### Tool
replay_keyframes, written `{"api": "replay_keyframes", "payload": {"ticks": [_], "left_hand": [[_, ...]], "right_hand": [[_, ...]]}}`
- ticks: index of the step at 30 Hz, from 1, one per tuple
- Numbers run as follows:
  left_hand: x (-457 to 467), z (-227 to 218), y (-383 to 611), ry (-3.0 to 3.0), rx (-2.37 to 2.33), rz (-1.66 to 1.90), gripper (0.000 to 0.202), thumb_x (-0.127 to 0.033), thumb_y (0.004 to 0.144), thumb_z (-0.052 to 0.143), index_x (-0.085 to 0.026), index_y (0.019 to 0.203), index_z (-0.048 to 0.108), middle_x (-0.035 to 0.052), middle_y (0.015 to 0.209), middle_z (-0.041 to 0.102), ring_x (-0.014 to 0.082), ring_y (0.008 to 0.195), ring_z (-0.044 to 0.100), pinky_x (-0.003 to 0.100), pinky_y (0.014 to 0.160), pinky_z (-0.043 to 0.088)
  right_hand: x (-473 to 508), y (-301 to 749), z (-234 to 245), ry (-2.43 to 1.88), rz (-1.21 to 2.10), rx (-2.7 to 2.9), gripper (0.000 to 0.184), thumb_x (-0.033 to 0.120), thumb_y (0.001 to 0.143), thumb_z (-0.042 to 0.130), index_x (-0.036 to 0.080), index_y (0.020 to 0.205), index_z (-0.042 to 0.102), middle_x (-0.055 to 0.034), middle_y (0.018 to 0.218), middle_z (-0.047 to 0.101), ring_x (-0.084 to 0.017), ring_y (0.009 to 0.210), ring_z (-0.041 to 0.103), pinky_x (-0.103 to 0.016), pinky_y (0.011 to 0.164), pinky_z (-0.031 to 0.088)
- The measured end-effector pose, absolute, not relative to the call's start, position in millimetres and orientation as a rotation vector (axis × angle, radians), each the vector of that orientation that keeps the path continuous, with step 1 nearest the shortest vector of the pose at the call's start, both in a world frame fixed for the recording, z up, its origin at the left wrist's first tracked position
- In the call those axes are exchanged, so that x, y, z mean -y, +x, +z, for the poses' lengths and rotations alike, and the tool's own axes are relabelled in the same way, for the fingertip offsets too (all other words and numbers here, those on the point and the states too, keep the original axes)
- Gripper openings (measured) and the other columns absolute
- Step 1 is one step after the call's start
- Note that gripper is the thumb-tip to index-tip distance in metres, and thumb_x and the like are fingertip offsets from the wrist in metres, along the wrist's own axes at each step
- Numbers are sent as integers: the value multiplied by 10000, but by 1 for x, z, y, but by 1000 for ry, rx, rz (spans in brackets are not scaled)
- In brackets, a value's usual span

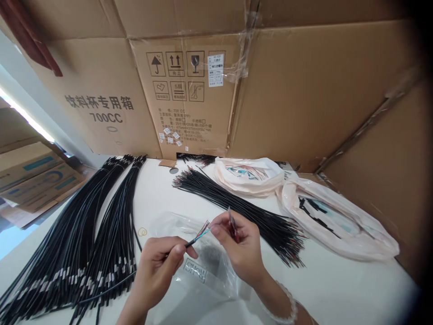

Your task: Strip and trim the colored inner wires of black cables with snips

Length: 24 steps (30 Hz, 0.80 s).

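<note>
White table (338,289) below, my left hand (161,266) pinches this light, likely springy cable (192,243) by its tougher-looking sheath (188,244) while my right hand (241,246) nips the delicate-looking wires (203,230)!

Fairly bright, soft light; a white strip (27,117) glares left of the cardboard (287,99). Below the cardboard, the clear bag (216,284) glints; right of it, curved blackness swallows my view.
</note>
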<state>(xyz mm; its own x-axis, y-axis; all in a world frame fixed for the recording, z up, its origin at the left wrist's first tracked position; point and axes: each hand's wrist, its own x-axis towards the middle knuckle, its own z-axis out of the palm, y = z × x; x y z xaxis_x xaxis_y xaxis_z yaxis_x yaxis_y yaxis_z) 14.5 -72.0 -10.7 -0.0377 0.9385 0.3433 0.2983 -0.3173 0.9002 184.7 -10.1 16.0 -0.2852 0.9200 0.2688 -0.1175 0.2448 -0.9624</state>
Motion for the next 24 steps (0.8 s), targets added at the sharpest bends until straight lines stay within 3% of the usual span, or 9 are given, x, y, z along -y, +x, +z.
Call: {"api": "replay_keyframes", "payload": {"ticks": [6, 14, 19, 24], "left_hand": [[66, -4, 6, 1864, -1277, 1189, 406, -337, 965, 462, -169, 693, 712, -42, 431, 432, 52, 381, 287, 201, 378, 209], [61, 6, 12, 2177, -1316, 921, 349, -273, 950, 495, -179, 709, 728, -36, 486, 596, 51, 395, 474, 157, 415, 328], [53, -9, 17, 2364, -1676, 984, 290, -209, 890, 527, -171, 660, 699, -11, 544, 661, 82, 434, 549, 183, 462, 369], [52, -17, 18, 2126, -1816, 1187, 219, -228, 896, 509, -168, 834, 710, -9, 651, 703, 86, 501, 597, 164, 485, 418]], "right_hand": [[3, 188, 23, -764, 1311, 1513, 216, 313, 782, 705, 169, 651, 611, 78, 503, 363, -69, 476, 274, -211, 449, 255], [-2, 196, 27, -750, 1369, 1688, 298, 308, 787, 716, 178, 597, 526, 73, 539, 385, -70, 508, 308, -200, 468, 265], [6, 192, 12, -734, 742, 1965, 108, 111, 769, 546, 192, 704, 578, 61, 526, 501, -86, 462, 370, -220, 465, 276], [20, 181, -1, -465, 120, 2030, 204, 109, 898, 430, 124, 922, 632, 0, 571, 622, -126, 469, 505, -281, 485, 319]]}}
